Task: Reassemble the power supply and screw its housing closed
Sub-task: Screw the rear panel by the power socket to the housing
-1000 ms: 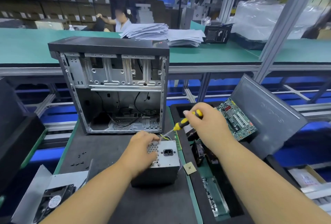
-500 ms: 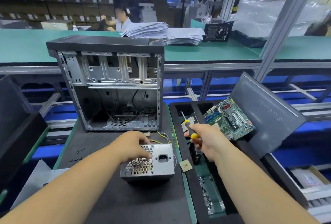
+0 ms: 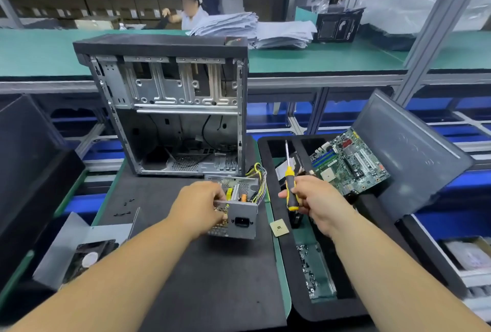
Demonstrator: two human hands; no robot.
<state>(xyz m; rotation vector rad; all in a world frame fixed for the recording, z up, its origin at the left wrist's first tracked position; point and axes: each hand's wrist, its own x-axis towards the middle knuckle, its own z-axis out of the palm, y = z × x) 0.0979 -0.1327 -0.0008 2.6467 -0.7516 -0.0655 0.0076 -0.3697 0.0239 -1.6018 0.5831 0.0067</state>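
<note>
At the bench's left edge a grey metal cover plate (image 3: 87, 238) lies beside a black cooling fan (image 3: 90, 260). Just behind mid-bench stands the emptied black-and-silver computer tower case (image 3: 170, 108). In front of it the left hand (image 3: 198, 205) grips the grey metal power supply (image 3: 236, 209), fingers curled over its top edge; its top appears open, components and yellow wires exposed. The right hand (image 3: 316, 203) is clamped round the yellow-and-black screwdriver (image 3: 289, 185), tip upward. The housing likely still needs covering and screwing shut.
</note>
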